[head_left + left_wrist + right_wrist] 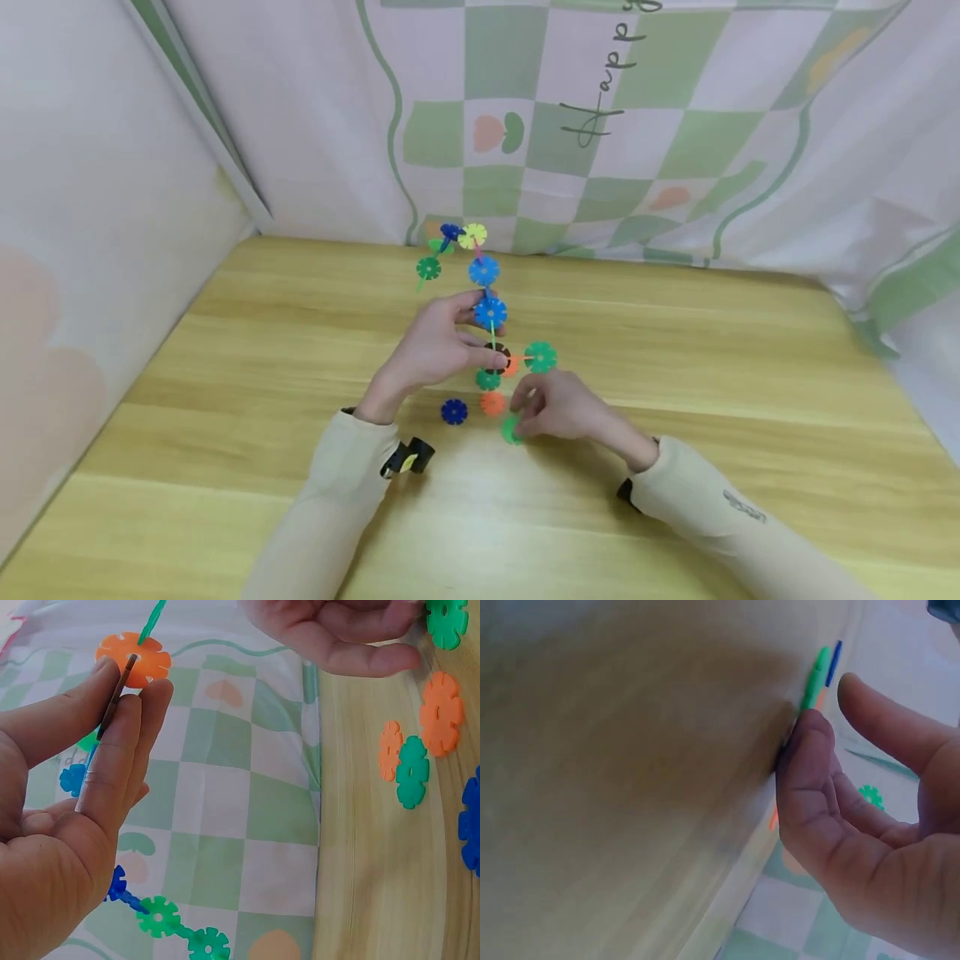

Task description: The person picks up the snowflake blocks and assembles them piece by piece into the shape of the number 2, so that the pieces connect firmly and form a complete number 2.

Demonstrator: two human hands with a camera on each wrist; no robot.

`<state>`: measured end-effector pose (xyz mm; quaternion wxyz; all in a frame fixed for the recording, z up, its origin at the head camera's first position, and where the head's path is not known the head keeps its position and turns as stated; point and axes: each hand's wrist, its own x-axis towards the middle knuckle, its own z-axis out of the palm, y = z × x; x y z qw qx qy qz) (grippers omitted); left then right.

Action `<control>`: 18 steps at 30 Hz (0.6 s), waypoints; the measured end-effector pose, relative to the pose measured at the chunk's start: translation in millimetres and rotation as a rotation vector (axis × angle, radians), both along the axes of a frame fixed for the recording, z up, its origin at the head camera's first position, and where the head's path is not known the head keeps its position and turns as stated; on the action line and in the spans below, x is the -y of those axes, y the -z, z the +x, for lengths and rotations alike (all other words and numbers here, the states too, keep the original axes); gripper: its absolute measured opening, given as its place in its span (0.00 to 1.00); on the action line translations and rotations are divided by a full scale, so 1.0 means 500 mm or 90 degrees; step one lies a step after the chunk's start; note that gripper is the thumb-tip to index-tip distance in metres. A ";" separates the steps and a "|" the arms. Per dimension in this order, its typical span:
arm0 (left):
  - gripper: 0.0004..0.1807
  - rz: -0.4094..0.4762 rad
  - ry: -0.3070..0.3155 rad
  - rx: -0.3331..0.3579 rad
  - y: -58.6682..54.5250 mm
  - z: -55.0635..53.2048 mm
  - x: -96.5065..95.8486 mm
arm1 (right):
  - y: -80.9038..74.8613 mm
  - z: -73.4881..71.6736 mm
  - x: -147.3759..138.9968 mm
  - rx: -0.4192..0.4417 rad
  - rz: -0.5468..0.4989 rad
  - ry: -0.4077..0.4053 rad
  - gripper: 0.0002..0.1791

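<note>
My left hand point(435, 343) holds up a chain of notched plastic discs, pinching a dark brown disc point(118, 693) between thumb and fingers. From that disc the chain runs up through blue discs point(483, 270) and a yellow disc point(474, 236), then bends left to a dark blue disc point(451, 232) and a green disc point(428, 267). An orange disc point(142, 666) and another green disc point(540, 357) branch off on the right. Low over the table, my right hand point(566, 406) has its fingertips at a light green disc point(817, 679), thumb apart from the fingers.
Loose discs lie on the wooden table point(675, 350): a dark blue one point(453, 412), an orange one point(492, 404), a green one point(488, 381) and a second orange one point(389, 750). A checkered curtain point(570, 58) hangs along the table's back edge.
</note>
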<state>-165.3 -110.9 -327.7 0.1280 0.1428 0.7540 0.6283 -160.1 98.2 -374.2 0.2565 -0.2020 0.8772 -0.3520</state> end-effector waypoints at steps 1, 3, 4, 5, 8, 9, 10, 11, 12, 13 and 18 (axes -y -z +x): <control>0.40 -0.001 -0.001 0.001 0.000 0.000 0.000 | 0.001 -0.001 0.002 0.002 0.004 -0.001 0.13; 0.40 -0.001 -0.002 -0.001 0.001 -0.001 0.000 | 0.004 -0.004 0.005 0.003 0.012 -0.002 0.14; 0.39 0.003 0.000 -0.003 0.001 -0.002 0.000 | 0.004 -0.005 0.006 0.001 0.018 -0.002 0.14; 0.38 0.004 0.000 -0.006 0.001 -0.002 0.000 | 0.005 -0.006 0.007 -0.003 0.024 -0.003 0.14; 0.35 0.005 0.006 -0.016 0.000 -0.003 -0.002 | 0.006 -0.005 0.007 -0.019 0.036 -0.011 0.13; 0.35 0.004 0.007 -0.019 0.000 -0.004 -0.003 | 0.006 -0.004 0.007 -0.026 0.038 -0.015 0.13; 0.35 0.003 0.009 -0.020 0.000 -0.004 -0.004 | 0.006 -0.003 0.008 -0.031 0.038 -0.021 0.13; 0.35 0.001 0.008 -0.020 0.000 -0.004 -0.004 | 0.006 -0.002 0.007 -0.036 0.036 -0.026 0.12; 0.36 0.001 0.008 -0.018 0.000 -0.005 -0.005 | 0.007 -0.002 0.008 -0.041 0.035 -0.033 0.12; 0.36 0.000 0.006 -0.016 0.000 -0.005 -0.005 | 0.007 -0.002 0.007 -0.044 0.033 -0.040 0.12; 0.39 -0.009 0.000 -0.013 0.000 -0.005 -0.004 | 0.009 -0.004 0.007 -0.072 0.031 -0.082 0.12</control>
